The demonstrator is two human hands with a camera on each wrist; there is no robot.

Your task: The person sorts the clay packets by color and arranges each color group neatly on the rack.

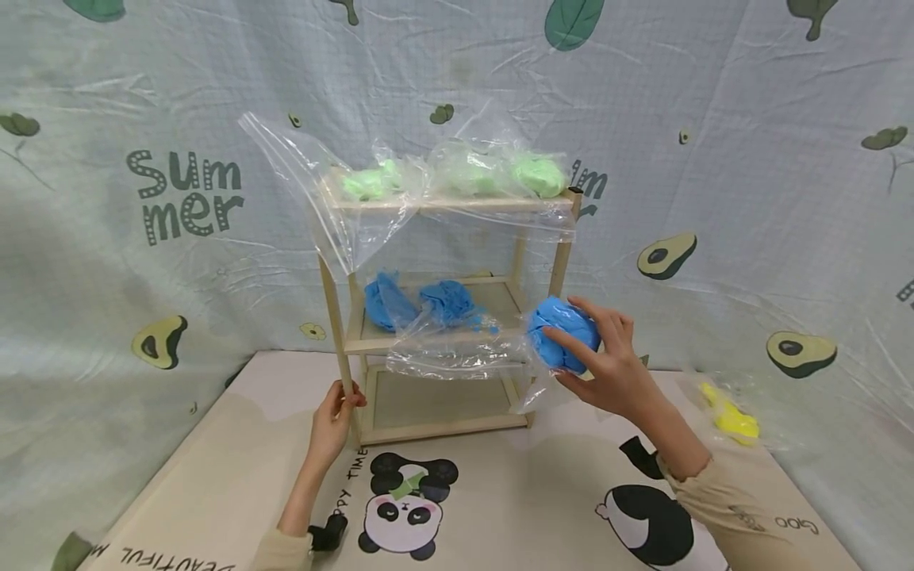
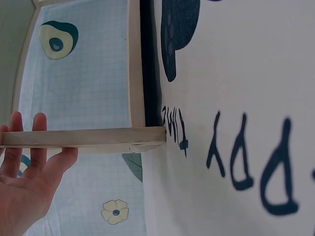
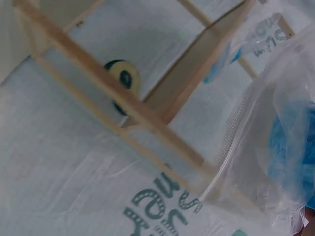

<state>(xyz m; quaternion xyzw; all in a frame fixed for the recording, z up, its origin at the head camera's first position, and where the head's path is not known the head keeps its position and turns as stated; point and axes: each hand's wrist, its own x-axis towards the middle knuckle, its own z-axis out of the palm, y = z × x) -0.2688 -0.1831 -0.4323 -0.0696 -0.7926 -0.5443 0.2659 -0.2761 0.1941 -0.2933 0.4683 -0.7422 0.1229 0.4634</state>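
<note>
A three-tier wooden shelf stands in front of the curtain. Low on its front left leg, my left hand curls fingers and thumb around the wood. At the shelf's right side my right hand grips a clear plastic bag holding a blue clay-like lump. In the right wrist view that bagged lump fills the right edge, and the hand is mostly hidden. On the middle tier lie two more blue lumps in clear bags. Bagged light green lumps sit along the top tier.
A bagged yellow lump lies on the table at the right. Zip bag edges hang over the front of the middle tier. The printed curtain rises behind the shelf. A panda print marks the tabletop.
</note>
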